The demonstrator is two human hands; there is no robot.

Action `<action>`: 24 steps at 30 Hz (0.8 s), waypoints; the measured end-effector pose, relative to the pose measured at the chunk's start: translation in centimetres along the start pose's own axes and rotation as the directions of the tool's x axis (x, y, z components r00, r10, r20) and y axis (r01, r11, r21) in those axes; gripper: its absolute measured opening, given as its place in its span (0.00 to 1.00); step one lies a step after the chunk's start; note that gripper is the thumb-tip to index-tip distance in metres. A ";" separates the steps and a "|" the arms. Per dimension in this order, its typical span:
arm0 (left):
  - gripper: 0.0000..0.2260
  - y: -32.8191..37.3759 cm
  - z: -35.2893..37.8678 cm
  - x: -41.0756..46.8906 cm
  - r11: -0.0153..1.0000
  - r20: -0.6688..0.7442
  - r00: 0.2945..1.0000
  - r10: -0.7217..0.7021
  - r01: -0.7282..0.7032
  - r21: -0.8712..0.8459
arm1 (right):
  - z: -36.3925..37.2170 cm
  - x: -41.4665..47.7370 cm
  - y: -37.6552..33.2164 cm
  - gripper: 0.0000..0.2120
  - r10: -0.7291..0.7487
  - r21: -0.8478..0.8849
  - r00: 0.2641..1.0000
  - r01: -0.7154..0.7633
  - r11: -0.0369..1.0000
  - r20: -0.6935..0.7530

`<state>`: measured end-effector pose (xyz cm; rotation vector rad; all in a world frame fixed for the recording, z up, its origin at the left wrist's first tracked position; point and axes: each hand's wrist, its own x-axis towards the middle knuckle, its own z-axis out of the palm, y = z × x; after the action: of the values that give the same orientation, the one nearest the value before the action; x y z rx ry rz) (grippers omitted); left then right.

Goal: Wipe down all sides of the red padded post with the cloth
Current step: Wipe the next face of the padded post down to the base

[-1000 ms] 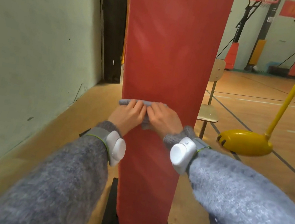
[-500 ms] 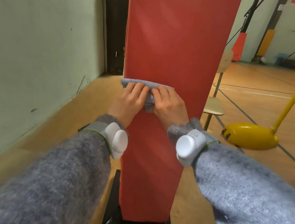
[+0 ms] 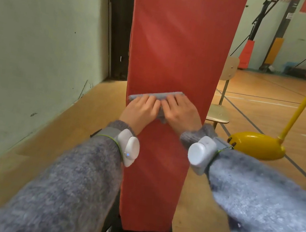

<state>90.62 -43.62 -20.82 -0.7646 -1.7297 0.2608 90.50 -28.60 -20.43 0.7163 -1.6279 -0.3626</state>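
Grey cloth (image 3: pixel 152 96) pressed on red post (image 3: pixel 181 39) under left grip (image 3: pixel 140 110) and right grip (image 3: pixel 180 113), fingers flat, unclenched.

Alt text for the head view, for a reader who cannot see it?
The left hand and right hand press a grey cloth against the near face of a red padded post. A chair and a yellow pole base stand behind, to the right.

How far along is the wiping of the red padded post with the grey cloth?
Done: nothing shows it; the tall red padded post bears no clear wipe mark. In hand: the left hand and the right hand press the folded grey cloth flat on its front face. Left, probably: the rest of this face and the other sides, which no hand touches.
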 end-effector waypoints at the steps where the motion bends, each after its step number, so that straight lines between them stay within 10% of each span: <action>1: 0.11 -0.3 -0.3 1.4 1.000 -0.010 1.000 -0.012 0.012 0.013 | -0.3 0.7 1.3 0.10 -0.008 -0.045 1.000 0.007 0.999 -0.016; 10: 0.10 0.8 1.5 2.5 0.990 -0.162 0.977 -0.136 0.129 -0.055 | 1.2 -0.7 1.7 0.05 0.249 -0.044 0.959 -0.257 0.965 -0.138; 24: 0.13 4.0 0.8 -0.5 0.998 0.071 0.997 -0.010 0.014 -0.054 | 0.5 -5.3 -1.1 0.09 0.160 -0.011 0.979 -0.160 0.987 0.127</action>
<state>91.32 -40.68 -23.62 -0.7927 -1.8140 0.2360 90.54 -26.14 -25.29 0.5663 -1.7934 -0.2977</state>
